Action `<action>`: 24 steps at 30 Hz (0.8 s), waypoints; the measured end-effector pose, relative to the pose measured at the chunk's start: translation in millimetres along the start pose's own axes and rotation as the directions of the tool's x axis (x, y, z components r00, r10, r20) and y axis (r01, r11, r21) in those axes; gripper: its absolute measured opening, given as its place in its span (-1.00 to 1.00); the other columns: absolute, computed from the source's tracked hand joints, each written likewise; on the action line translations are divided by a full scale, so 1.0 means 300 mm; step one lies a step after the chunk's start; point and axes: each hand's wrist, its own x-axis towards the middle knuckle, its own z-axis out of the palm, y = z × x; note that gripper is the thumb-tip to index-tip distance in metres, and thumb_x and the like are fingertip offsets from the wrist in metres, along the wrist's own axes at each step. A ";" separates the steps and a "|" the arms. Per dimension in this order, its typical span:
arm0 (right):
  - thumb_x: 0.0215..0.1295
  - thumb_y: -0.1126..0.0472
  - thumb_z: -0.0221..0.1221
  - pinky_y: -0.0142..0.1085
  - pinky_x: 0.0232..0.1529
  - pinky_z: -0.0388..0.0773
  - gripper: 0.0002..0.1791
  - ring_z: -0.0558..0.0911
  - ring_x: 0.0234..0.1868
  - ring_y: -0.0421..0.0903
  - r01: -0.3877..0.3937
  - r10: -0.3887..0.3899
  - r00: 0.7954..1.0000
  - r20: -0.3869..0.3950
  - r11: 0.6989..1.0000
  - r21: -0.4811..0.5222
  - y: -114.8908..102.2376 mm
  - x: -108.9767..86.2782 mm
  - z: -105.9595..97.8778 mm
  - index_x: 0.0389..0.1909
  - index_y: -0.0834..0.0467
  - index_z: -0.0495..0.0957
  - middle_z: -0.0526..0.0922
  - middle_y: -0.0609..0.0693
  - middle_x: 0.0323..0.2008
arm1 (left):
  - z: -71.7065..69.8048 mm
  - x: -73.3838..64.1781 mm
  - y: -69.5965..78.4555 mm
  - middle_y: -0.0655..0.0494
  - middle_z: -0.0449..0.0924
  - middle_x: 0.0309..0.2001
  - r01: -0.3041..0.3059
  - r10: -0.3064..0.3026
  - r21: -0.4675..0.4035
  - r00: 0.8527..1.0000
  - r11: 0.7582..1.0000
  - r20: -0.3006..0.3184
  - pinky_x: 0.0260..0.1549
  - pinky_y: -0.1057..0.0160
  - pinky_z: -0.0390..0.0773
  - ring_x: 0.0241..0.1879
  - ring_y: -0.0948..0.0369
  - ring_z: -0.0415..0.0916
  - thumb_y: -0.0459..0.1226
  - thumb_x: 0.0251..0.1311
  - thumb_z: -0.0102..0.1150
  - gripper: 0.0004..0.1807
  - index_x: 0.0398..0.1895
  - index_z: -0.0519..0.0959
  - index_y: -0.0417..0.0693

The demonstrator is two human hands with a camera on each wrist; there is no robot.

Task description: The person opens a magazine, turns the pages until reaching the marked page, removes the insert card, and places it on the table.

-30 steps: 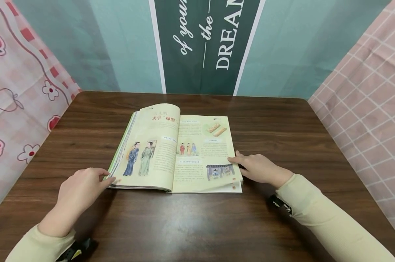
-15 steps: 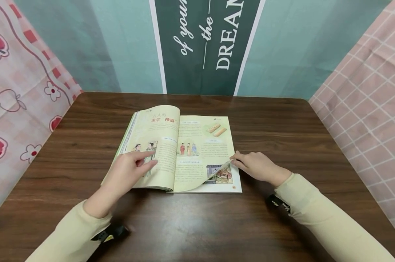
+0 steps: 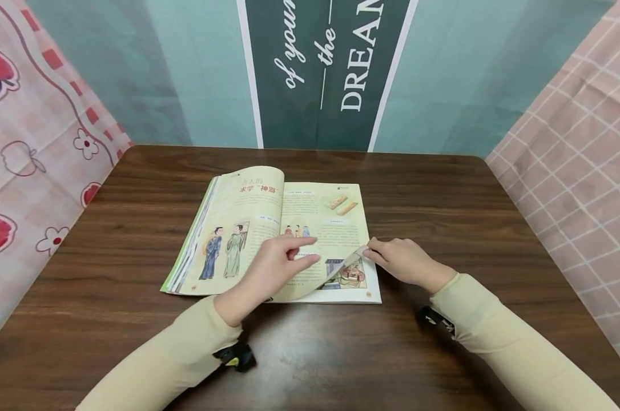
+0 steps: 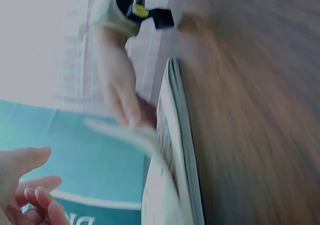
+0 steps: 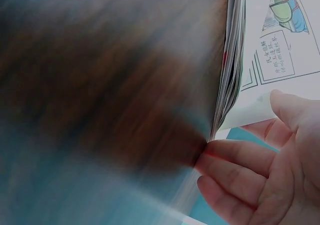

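Note:
An open illustrated book [image 3: 258, 202] with Chinese text lies on the table, a thick stack of pages arched on its left side. At the right side's outer edge, my right hand [image 3: 405, 262] pinches a page [image 3: 341, 228] between thumb and fingers. The page's lower corner curls up, showing a coloured picture on the sheet beneath. In the right wrist view the thumb [image 5: 287, 105] is at the page's edge. My left hand [image 3: 271, 265] is over the right page near the spine, thumb and index finger spread apart, holding nothing. The left wrist view shows the lifted page [image 4: 125, 135] beyond those fingers.
The brown wooden table [image 3: 310, 354] surrounds the book. A teal curtain [image 3: 202, 74] with a dark lettered panel hangs behind it, a fruit-patterned cloth [image 3: 37, 125] at left and a pink checked cloth [image 3: 577, 142] at right. Each wrist wears a black strap [image 3: 235, 357].
The left hand has left the book's lower left corner and moved right across it to the right page. The right hand has taken the page's edge and lifted its lower corner.

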 end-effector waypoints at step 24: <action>0.35 0.08 0.06 -0.06 -0.49 0.46 -0.82 0.60 -0.55 -0.02 0.028 -0.029 0.996 -0.079 0.999 -0.019 0.004 -0.005 0.017 -0.29 0.12 0.48 0.46 -0.10 -0.68 | 0.201 0.119 0.102 0.27 0.60 -0.38 -0.053 0.030 0.244 0.995 0.968 0.099 -0.65 0.44 0.30 -0.48 0.34 0.46 -0.08 0.16 0.23 -0.81 -0.28 0.73 0.10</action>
